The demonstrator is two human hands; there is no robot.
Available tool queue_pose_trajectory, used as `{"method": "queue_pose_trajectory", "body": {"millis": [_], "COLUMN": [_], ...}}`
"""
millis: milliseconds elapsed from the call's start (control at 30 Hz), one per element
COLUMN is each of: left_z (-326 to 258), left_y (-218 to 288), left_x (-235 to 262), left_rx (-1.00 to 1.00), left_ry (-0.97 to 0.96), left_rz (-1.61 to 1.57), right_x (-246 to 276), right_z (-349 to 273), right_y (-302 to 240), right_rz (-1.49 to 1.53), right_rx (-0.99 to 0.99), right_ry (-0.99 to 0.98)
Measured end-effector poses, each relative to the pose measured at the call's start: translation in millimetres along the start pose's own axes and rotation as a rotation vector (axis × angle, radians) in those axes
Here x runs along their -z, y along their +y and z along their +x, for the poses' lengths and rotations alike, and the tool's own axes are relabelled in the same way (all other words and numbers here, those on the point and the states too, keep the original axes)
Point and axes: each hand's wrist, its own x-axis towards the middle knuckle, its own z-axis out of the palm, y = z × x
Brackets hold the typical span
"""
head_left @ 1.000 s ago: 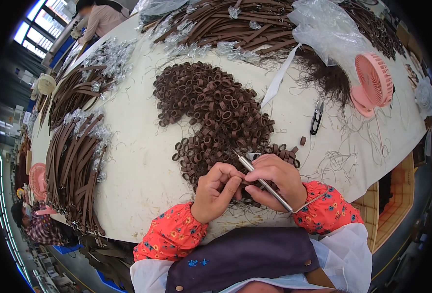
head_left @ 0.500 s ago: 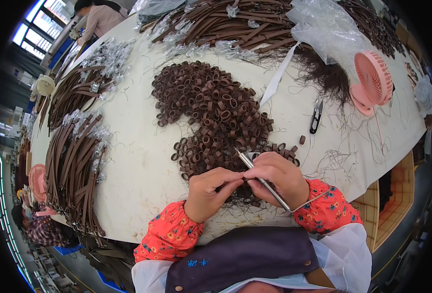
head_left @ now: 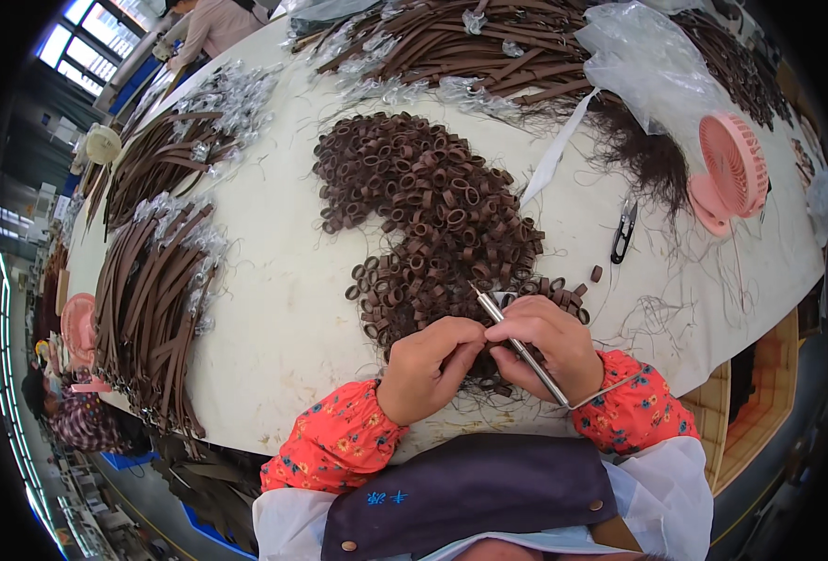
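My right hand (head_left: pixel 556 348) is closed around a slim silver pen-shaped tool (head_left: pixel 523 348) with a thin pointed tip; a cord or wire trails from its back end past my wrist. The tip points away from me, over a large heap of small brown strap loops (head_left: pixel 432 201). Close beside it my left hand (head_left: pixel 432 366) is closed, thumb and fingertips pinched together near the right fingertips. Whatever lies between those fingertips is too small and hidden to make out. More loops and loose dark threads lie beneath and around both hands.
Black thread snips (head_left: pixel 624 232) and a pink fan (head_left: pixel 730 168) stand on the right. Brown straps in bundles (head_left: pixel 147 299) lie left, more straps (head_left: pixel 489 56) at the back. A plastic bag (head_left: pixel 652 61) sits far right. Other people work beyond the table.
My view has turned slightly, so the table and its contents appear farther right. Both hands keep close together, and the silver tool stays in the right one.
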Motion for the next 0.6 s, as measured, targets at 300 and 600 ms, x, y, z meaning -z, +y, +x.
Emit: {"method": "queue_pose_trajectory", "body": {"millis": [300,600], "left_z": [-6.3,-3.6], "left_y": [-13.1,-11.5], "left_x": [-9.6,-5.1], "left_rx": [0.25,0.25], "left_ry": [-0.063,-0.04], "left_rz": [-0.576,-0.57], "right_x": [1.3,19.4], "right_z": [-2.3,-5.5], "right_y": [2.7,2.2], "right_rz": [-0.073,0.676], "right_rx": [0.04,-0.393], "right_ry": [-0.023,0.016]}}
